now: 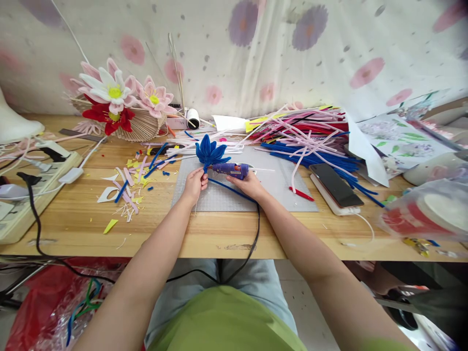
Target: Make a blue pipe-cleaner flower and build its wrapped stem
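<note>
A blue pipe-cleaner flower (pixel 209 151) stands upright over the back left of the grey cutting mat (pixel 234 204). My left hand (pixel 195 185) pinches it at its base, where a thin pale strand hangs down. In my right hand (pixel 245 184) is a purple glue gun (pixel 231 169), its nozzle pointing left at the underside of the petals. Whether the tip touches the flower I cannot tell. A white glue stick (pixel 265 169) sticks out of the gun's back end, and a black cord runs down toward my lap. One blue pipe cleaner (pixel 232 189) lies on the mat between my hands.
Bundled pipe cleaners (pixel 310 129) heap up behind the mat. A phone (pixel 336 184) on a white power bank and a bagged cup (pixel 427 209) stand right. Scraps (pixel 127 187), a power strip (pixel 40 195) and finished flowers (pixel 113 95) are left. Red-handled tweezers or a pen (pixel 302 194) lie nearby.
</note>
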Available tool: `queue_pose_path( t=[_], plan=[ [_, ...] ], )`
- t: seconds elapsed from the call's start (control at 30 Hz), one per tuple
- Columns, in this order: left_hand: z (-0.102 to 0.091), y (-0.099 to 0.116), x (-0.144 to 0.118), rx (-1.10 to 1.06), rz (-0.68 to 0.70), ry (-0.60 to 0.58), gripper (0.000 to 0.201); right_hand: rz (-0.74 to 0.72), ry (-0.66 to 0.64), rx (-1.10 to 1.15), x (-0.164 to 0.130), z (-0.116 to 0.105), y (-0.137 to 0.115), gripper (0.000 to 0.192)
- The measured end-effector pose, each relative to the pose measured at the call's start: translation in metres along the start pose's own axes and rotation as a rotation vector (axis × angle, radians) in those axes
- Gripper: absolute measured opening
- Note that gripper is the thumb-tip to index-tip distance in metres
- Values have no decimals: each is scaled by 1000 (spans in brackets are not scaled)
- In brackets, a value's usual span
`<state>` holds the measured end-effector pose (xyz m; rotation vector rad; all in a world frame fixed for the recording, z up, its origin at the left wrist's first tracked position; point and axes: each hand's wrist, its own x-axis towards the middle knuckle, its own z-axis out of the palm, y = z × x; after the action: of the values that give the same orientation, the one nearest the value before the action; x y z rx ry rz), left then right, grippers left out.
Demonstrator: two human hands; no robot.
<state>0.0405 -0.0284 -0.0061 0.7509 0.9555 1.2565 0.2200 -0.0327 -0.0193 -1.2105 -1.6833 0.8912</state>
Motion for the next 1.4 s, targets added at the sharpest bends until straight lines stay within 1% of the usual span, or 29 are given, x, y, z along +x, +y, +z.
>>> queue_pose_path(
  t=[0.3,0.47,0.7,0.93,1.03,1.13,1.27,1.33,1.4],
  plan=[
    [-2,-2,3,6,4,7,9,-19,-14,-91,-2,-2,-4,45],
    [-1,-2,2,10,-1,15,7,1,-11,-49,-2,-1,-6,46],
    [0,-2,1,19,-3,6,5,19,31,-24,-1,0,-2,45],
    [0,0,0,20,-7,21,8,2,-8,-34,-2,-1,-4,44],
    [1,1,-1,23,-8,28,6,11,-27,-20,-3,-2,-6,45],
    [1,0,0,26,-10,26,4,-2,-11,-2,-3,-2,-7,46],
    [0,-2,2,23,-11,21,3,5,-34,-18,-2,-1,-5,44],
    [0,-2,2,25,-13,19,3,10,-10,-43,-1,-1,-2,42],
    [0,-2,2,30,-17,11,2,22,40,-81,0,-1,2,40]
  ],
)
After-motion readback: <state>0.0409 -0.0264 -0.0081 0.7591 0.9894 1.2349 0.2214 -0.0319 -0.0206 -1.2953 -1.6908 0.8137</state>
